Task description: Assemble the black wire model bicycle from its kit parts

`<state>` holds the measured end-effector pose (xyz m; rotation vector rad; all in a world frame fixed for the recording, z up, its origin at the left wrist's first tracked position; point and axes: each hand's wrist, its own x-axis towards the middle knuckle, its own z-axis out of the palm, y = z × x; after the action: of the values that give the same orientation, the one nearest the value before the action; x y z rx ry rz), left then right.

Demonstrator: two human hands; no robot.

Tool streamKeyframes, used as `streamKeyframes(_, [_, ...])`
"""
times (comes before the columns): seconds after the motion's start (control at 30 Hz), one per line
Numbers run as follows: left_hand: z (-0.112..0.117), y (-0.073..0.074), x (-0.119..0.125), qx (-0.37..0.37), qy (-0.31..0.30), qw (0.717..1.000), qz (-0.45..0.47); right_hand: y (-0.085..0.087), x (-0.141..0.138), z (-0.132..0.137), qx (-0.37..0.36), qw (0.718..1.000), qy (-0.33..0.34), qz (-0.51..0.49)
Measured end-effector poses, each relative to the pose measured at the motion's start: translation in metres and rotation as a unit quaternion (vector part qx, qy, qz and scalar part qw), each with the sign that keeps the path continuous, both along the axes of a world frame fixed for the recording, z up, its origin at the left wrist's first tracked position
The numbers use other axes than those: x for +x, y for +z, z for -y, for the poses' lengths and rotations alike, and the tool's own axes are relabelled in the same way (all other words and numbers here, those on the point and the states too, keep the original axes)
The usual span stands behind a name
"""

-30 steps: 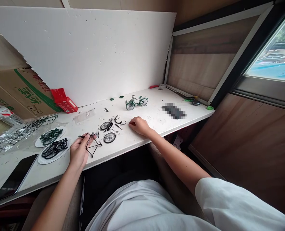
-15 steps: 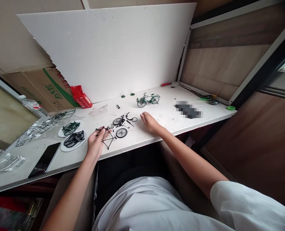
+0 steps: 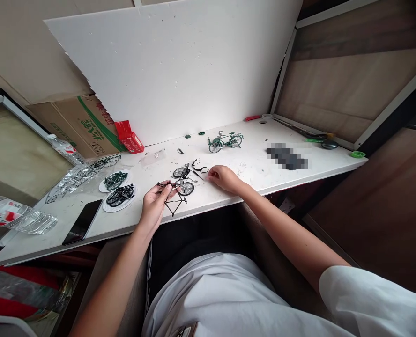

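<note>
My left hand (image 3: 156,202) pinches a black miniature bicycle frame (image 3: 174,213) between thumb and fingers, just above the table's front edge. Behind the frame a loose spoked wheel (image 3: 187,188) lies flat on the table. My right hand (image 3: 226,179) rests at the tabletop with its fingers bent together; whatever they pinch, if anything, is too small to make out. Left of those fingertips are a thin dark rod (image 3: 198,175) and a curved black part with a ring (image 3: 204,170). Another group of black bicycle parts with a wheel (image 3: 180,172) sits beside them.
A green model bicycle (image 3: 225,142) stands farther back. At left are a plate of black parts (image 3: 106,206), a plate of green parts (image 3: 101,186), a phone (image 3: 82,222) and plastic bottles (image 3: 39,222). A red box (image 3: 132,140) stands by the white board (image 3: 180,70).
The camera view has shifted, so the scene sits farther right. My right hand has turned its fingertips down to the tabletop near the thin rod. My left hand still holds the frame.
</note>
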<state>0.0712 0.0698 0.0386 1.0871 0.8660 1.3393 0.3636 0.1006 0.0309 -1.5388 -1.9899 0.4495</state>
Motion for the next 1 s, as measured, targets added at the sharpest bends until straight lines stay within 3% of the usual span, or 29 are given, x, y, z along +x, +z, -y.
streamKeyframes(0.2, [-0.003,-0.003,-0.006,-0.016,0.014,1.000,-0.005,0.005,0.000,0.005,-0.006,1.000,0.029,-0.005])
streamKeyframes(0.3, [-0.003,-0.003,-0.008,-0.021,0.013,1.000,-0.012,0.006,-0.007,0.008,0.016,0.996,0.078,0.037])
streamKeyframes(0.5, [0.003,0.000,-0.010,-0.035,0.005,0.999,-0.024,0.015,-0.023,0.006,0.030,0.987,0.092,0.131])
streamKeyframes(0.73, [0.007,0.000,-0.010,-0.031,-0.008,0.999,-0.044,0.038,-0.047,0.001,0.006,0.937,0.113,0.331])
streamKeyframes(1.0, [0.011,0.001,-0.007,-0.028,-0.018,0.997,-0.063,0.039,-0.042,0.016,0.048,0.887,0.115,0.445])
